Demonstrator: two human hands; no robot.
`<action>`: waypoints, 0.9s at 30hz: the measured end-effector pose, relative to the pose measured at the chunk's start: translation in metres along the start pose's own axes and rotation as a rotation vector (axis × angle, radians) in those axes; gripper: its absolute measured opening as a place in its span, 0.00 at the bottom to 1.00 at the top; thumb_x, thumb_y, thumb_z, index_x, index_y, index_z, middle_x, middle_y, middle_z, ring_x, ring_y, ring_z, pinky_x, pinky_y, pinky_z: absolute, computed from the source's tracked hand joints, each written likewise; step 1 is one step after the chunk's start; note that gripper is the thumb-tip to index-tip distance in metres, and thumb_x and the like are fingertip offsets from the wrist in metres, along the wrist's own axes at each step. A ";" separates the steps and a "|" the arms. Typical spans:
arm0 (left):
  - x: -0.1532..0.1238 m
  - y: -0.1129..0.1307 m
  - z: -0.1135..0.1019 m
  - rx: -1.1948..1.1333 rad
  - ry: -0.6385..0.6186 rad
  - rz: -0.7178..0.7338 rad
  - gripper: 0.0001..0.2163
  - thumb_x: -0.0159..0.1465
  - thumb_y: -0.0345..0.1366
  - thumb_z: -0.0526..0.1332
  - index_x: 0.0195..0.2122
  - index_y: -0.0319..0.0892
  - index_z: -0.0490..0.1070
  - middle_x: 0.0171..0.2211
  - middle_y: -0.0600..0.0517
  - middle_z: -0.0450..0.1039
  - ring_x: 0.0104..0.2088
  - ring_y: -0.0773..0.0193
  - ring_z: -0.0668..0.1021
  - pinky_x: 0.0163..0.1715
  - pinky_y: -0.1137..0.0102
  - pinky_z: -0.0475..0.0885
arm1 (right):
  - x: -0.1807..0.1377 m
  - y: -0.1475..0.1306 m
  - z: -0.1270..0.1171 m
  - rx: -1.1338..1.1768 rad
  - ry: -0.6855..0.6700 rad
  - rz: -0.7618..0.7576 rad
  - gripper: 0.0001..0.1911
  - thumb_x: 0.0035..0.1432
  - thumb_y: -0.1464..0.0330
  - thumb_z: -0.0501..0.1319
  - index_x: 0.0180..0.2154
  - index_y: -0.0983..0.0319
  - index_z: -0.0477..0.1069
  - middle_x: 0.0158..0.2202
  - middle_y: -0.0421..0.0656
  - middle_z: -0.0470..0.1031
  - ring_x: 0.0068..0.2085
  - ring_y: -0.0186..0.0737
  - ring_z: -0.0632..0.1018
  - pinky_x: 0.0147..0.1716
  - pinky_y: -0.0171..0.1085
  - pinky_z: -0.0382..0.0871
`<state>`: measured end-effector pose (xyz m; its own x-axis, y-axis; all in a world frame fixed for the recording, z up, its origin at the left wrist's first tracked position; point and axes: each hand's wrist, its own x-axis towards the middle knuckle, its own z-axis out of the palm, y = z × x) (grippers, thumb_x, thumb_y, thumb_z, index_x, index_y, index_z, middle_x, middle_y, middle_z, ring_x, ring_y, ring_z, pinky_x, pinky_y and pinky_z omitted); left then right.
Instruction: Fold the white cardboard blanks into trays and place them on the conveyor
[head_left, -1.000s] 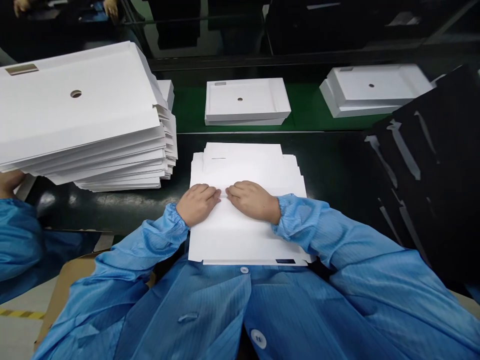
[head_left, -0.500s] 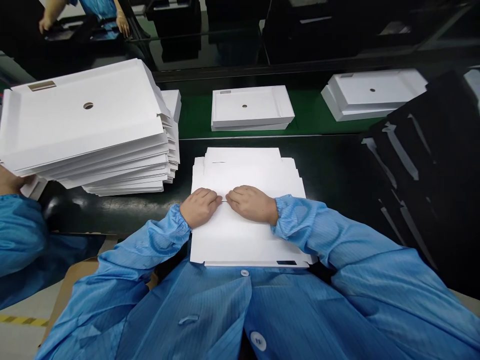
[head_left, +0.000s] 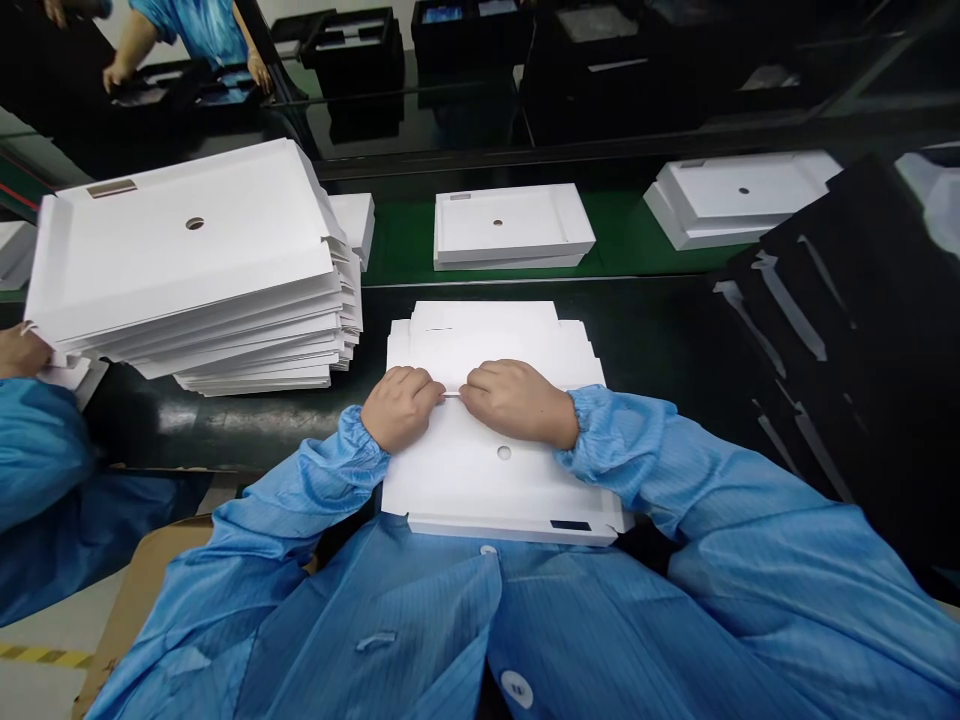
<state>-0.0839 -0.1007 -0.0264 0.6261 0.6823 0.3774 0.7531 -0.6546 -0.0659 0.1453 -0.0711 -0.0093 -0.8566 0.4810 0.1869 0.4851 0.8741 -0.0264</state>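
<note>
A white cardboard box blank (head_left: 450, 470) lies in front of me at the table's edge, its near end against my blue coat. My left hand (head_left: 403, 408) has its fingers curled and presses at the left of a crease across the middle of the blank. Beside it, my right hand (head_left: 517, 402) is closed on the same crease, the fingertips of both hands nearly meeting. The fingertips themselves are tucked out of sight. A small round hole shows just below my right hand, and a dark slot sits at the blank's near edge.
A tall stack of white blanks (head_left: 187, 290) stands on the left. Folded white boxes (head_left: 517, 225) and a further pair (head_left: 750, 195) rest on the green belt (head_left: 622, 240). Black sheets with pale strips (head_left: 840, 400) lean at right. A co-worker's hand (head_left: 22, 352) is at far left.
My right hand has shifted slightly right and up, uncovering the round hole in the blank. The near edge of the blank now shows a raised side. The view has shifted a little.
</note>
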 end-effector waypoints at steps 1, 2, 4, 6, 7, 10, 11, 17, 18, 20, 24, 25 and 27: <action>0.001 0.000 0.000 0.006 0.002 -0.005 0.11 0.72 0.34 0.53 0.37 0.41 0.74 0.30 0.48 0.70 0.33 0.60 0.71 0.37 0.62 0.65 | 0.002 0.000 -0.003 0.024 -0.027 0.028 0.19 0.72 0.67 0.50 0.35 0.65 0.77 0.35 0.48 0.76 0.36 0.41 0.72 0.35 0.40 0.58; 0.003 0.000 0.000 0.012 0.005 -0.004 0.12 0.72 0.35 0.53 0.36 0.41 0.74 0.29 0.48 0.70 0.33 0.60 0.71 0.36 0.62 0.65 | 0.004 0.001 -0.005 0.053 -0.058 0.054 0.19 0.72 0.64 0.51 0.37 0.65 0.77 0.36 0.48 0.77 0.38 0.42 0.73 0.35 0.40 0.59; 0.004 0.000 -0.001 0.014 0.006 0.003 0.12 0.72 0.35 0.52 0.36 0.41 0.74 0.29 0.48 0.69 0.33 0.59 0.71 0.36 0.61 0.65 | 0.008 0.002 -0.008 0.119 -0.116 0.099 0.17 0.71 0.59 0.55 0.42 0.64 0.77 0.39 0.48 0.78 0.40 0.43 0.75 0.37 0.40 0.60; 0.005 -0.001 -0.001 -0.001 -0.010 0.010 0.12 0.72 0.35 0.52 0.36 0.41 0.75 0.29 0.48 0.69 0.32 0.59 0.71 0.36 0.61 0.65 | 0.010 0.003 -0.008 0.177 -0.148 0.134 0.15 0.69 0.59 0.57 0.44 0.61 0.77 0.38 0.46 0.78 0.41 0.43 0.75 0.38 0.39 0.61; 0.005 -0.002 -0.001 -0.013 -0.021 0.014 0.13 0.72 0.35 0.52 0.37 0.41 0.75 0.29 0.48 0.68 0.32 0.59 0.71 0.35 0.61 0.65 | 0.011 0.003 -0.007 0.196 -0.151 0.146 0.15 0.70 0.60 0.57 0.42 0.61 0.78 0.38 0.46 0.78 0.41 0.42 0.75 0.38 0.39 0.61; 0.005 -0.008 -0.004 -0.062 -0.031 0.044 0.12 0.72 0.36 0.53 0.38 0.41 0.75 0.28 0.49 0.68 0.31 0.61 0.71 0.34 0.63 0.65 | 0.010 0.004 -0.005 0.210 -0.140 0.168 0.18 0.71 0.60 0.55 0.37 0.61 0.79 0.36 0.45 0.78 0.40 0.41 0.75 0.39 0.39 0.62; 0.005 -0.010 -0.006 -0.078 -0.025 0.059 0.11 0.72 0.36 0.53 0.39 0.41 0.75 0.29 0.50 0.69 0.31 0.61 0.71 0.34 0.63 0.65 | 0.010 0.004 -0.004 0.206 -0.136 0.178 0.18 0.71 0.61 0.54 0.36 0.61 0.79 0.35 0.45 0.78 0.40 0.41 0.75 0.39 0.39 0.62; 0.003 -0.020 -0.013 -0.060 -0.007 0.090 0.08 0.70 0.33 0.57 0.41 0.42 0.77 0.28 0.51 0.70 0.30 0.63 0.71 0.34 0.64 0.63 | 0.005 0.005 0.000 0.193 -0.112 0.202 0.19 0.71 0.60 0.54 0.36 0.61 0.79 0.34 0.45 0.78 0.39 0.42 0.75 0.39 0.39 0.62; 0.003 -0.020 -0.013 -0.058 -0.012 0.080 0.08 0.70 0.33 0.57 0.41 0.43 0.77 0.27 0.51 0.70 0.30 0.63 0.71 0.34 0.64 0.63 | 0.004 0.005 0.000 0.188 -0.109 0.202 0.19 0.71 0.59 0.53 0.36 0.61 0.79 0.34 0.46 0.78 0.39 0.42 0.75 0.39 0.39 0.63; 0.003 -0.019 -0.011 -0.056 -0.018 0.056 0.08 0.70 0.33 0.57 0.39 0.44 0.77 0.27 0.51 0.70 0.30 0.63 0.71 0.33 0.63 0.62 | 0.003 0.004 0.000 0.177 -0.106 0.199 0.19 0.71 0.59 0.53 0.37 0.61 0.79 0.35 0.46 0.78 0.39 0.42 0.75 0.38 0.39 0.62; 0.004 -0.020 -0.008 -0.050 -0.021 0.058 0.09 0.69 0.34 0.57 0.38 0.44 0.78 0.26 0.51 0.70 0.29 0.63 0.72 0.32 0.63 0.63 | -0.003 0.006 -0.005 0.160 -0.120 0.192 0.18 0.71 0.60 0.53 0.37 0.60 0.79 0.35 0.46 0.78 0.39 0.42 0.75 0.37 0.39 0.62; 0.004 -0.021 -0.007 -0.052 -0.023 0.067 0.09 0.69 0.34 0.57 0.38 0.44 0.78 0.26 0.51 0.70 0.28 0.63 0.72 0.32 0.63 0.63 | -0.006 0.007 -0.007 0.154 -0.128 0.193 0.19 0.72 0.60 0.53 0.37 0.61 0.78 0.35 0.46 0.78 0.39 0.42 0.75 0.37 0.39 0.62; 0.005 -0.025 -0.008 -0.057 -0.020 0.084 0.10 0.70 0.34 0.57 0.37 0.44 0.78 0.25 0.51 0.70 0.28 0.63 0.72 0.31 0.64 0.62 | -0.012 0.012 -0.011 0.139 -0.149 0.201 0.19 0.72 0.61 0.52 0.38 0.61 0.79 0.36 0.47 0.78 0.39 0.43 0.75 0.37 0.39 0.62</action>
<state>-0.1008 -0.0836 -0.0156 0.6912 0.6300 0.3540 0.6850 -0.7272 -0.0434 0.1632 -0.0670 -0.0012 -0.7672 0.6411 0.0180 0.6276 0.7563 -0.1848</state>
